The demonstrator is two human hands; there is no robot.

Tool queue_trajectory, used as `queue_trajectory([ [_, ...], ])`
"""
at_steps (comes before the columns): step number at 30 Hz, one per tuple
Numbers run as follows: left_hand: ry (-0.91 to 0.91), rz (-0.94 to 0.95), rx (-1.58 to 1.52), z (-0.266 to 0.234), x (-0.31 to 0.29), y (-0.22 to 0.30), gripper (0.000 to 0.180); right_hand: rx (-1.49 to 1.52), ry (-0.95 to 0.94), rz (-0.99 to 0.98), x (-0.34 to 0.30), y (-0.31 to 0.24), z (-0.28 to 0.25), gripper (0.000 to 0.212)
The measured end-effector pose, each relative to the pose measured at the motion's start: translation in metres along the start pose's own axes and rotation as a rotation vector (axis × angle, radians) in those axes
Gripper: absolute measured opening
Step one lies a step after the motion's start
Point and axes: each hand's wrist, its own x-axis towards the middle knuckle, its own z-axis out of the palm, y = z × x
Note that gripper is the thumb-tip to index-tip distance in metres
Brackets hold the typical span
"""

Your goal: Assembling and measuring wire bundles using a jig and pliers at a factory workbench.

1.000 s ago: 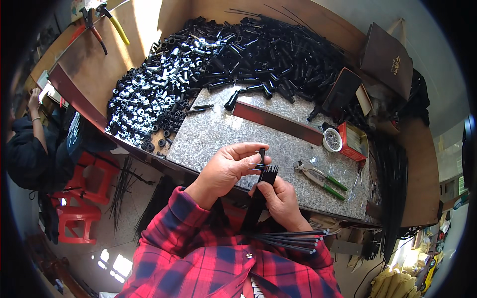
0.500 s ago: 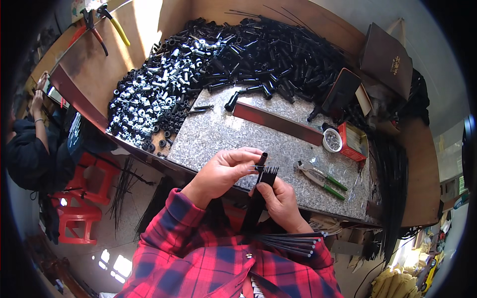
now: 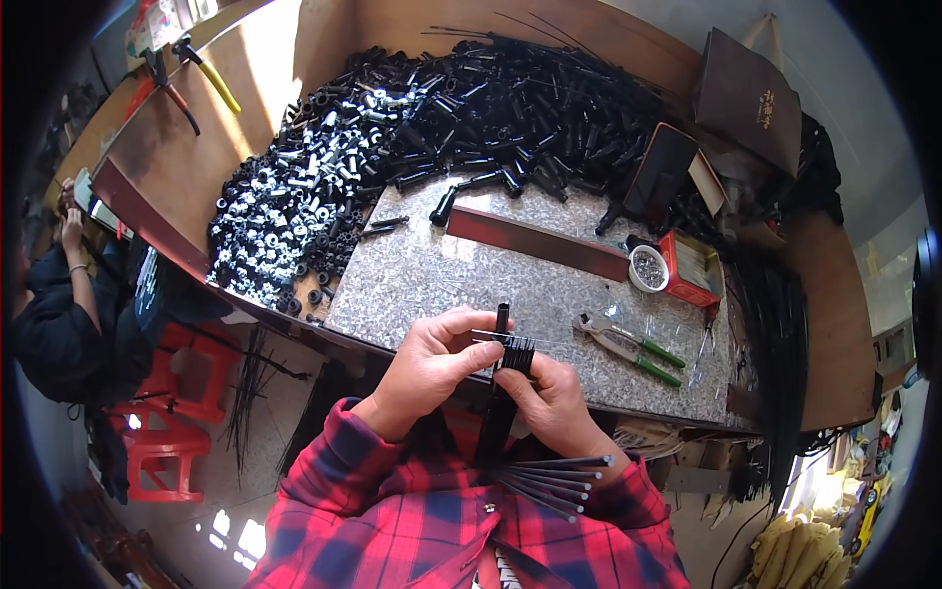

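In front of my chest, my left hand (image 3: 429,361) pinches a short, narrow black tube (image 3: 502,318) between thumb and fingers, and the tube stands nearly upright. A thin, light wire or needle (image 3: 543,342) crosses sideways at the fingertips; its exact ends I cannot make out. My right hand (image 3: 551,404) is closed round a bundle of slim black rods (image 3: 516,357) lined up side by side, their upper ends right beside the tube. Below the right wrist, several black rods with pale round ends (image 3: 564,481) fan out to the right.
On the speckled stone tabletop (image 3: 397,280) lie green-handled pliers (image 3: 628,348), a long dark metal bar (image 3: 535,243), a white bowl of small metal parts (image 3: 649,268) and a red box (image 3: 690,268). Black tubes (image 3: 530,108) heap behind. Someone (image 3: 74,324) sits at left near red stools (image 3: 167,452).
The tube has gone from a tilt to nearly upright, close against the rods. Both hands sit slightly lower and further left in the picture, and the whole view has shifted a little.
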Motion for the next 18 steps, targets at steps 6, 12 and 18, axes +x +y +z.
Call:
queue_trajectory([
  [6,-0.047,-0.078,-0.101,-0.003,0.001,0.000,0.025,0.001,-0.010,-0.005,0.001,-0.002,-0.006,0.020],
  [12,-0.091,-0.060,-0.100,-0.004,0.002,-0.003,0.026,0.067,-0.049,0.018,0.001,0.001,-0.010,0.021],
  [18,0.050,-0.074,-0.296,0.004,-0.008,-0.022,0.030,0.147,-0.033,0.032,0.002,0.004,-0.007,0.016],
])
